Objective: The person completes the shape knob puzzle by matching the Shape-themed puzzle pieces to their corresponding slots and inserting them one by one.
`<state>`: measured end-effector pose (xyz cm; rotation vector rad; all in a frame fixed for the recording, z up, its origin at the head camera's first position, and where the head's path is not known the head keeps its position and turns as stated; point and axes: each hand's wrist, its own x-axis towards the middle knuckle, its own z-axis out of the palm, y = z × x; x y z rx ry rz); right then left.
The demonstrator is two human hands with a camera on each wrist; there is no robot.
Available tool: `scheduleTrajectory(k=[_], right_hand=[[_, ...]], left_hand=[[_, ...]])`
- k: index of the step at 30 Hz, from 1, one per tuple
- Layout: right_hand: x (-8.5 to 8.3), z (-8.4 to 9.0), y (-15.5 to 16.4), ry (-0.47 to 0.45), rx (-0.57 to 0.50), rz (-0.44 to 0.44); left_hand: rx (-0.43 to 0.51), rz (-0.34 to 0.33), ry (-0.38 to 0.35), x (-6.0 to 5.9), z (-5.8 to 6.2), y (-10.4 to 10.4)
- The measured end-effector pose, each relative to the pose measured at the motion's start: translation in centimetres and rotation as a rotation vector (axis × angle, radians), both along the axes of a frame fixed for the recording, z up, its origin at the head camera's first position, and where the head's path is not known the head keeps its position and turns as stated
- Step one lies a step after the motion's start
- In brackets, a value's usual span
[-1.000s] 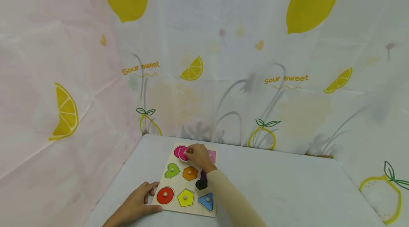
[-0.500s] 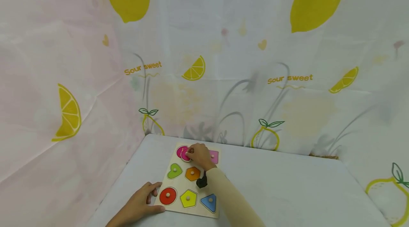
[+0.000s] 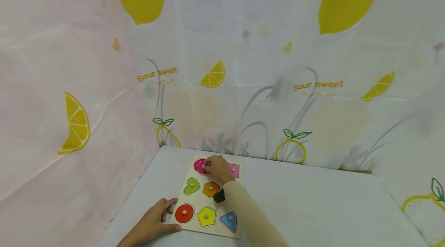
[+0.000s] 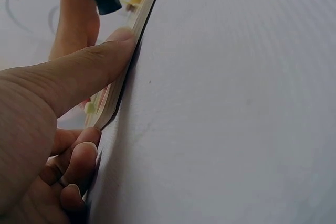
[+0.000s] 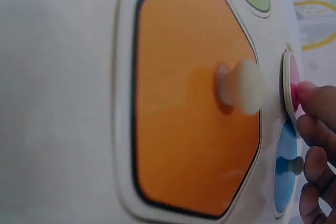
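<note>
Right hand [image 3: 217,168] pinches magenta piece [image 3: 200,167]; left hand [image 3: 153,222] grips puzzle board [image 3: 212,231]; "Sour sweet" backdrop [image 3: 318,85].

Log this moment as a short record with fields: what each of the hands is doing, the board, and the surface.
right hand: holds the magenta round piece, lifted at the board's far-left recess
left hand: grips the near-left edge of the puzzle board
seated pieces: green heart, orange hexagon, red circle, yellow pentagon
surface: white table
</note>
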<state>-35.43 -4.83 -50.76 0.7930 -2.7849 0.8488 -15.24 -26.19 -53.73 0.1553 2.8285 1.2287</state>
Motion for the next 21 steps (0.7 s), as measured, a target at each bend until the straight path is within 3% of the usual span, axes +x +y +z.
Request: scheduleTrajectory(k=[6, 13, 21], right_hand=[[-0.4, 0.4, -0.8, -0.007, 0.030, -0.008], [-0.7, 0.8, -1.4, -0.046, 0.011, -0.014], [-0.8, 0.4, -1.8, -0.045, 0.013, -0.031]], left_hand=[[0.002, -0.010, 0.002, -0.1, 0.0, -0.2], [0.000, -0.034, 0.052, 0.0, 0.0, -0.3], [0.013, -0.024, 0.029, 0.1, 0.2, -0.1]])
